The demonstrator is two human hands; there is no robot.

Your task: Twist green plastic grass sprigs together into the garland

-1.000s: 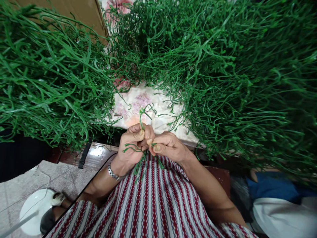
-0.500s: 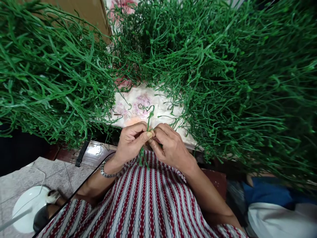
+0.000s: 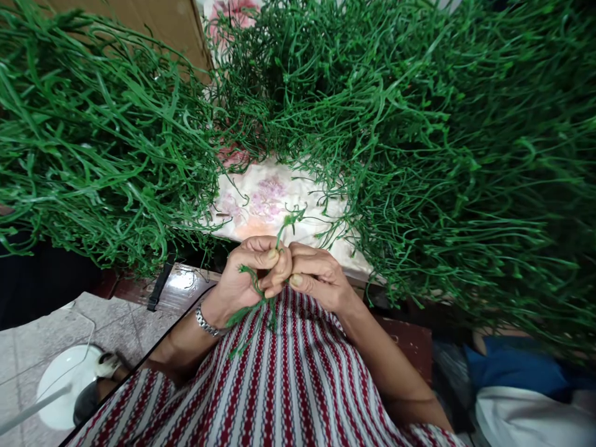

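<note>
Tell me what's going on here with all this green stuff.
A seated person works a small bunch of thin green plastic stems with both bare hands held close above a red-and-white striped lap. The left hand and the right hand pinch it together, one stem tip poking up between the fingers. Big heaps of similar green strands lie around a floral cloth.

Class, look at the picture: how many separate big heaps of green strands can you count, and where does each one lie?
2. One heap of green strands fills the upper left; a larger heap spreads across the top and right. They may join out of view.
</note>
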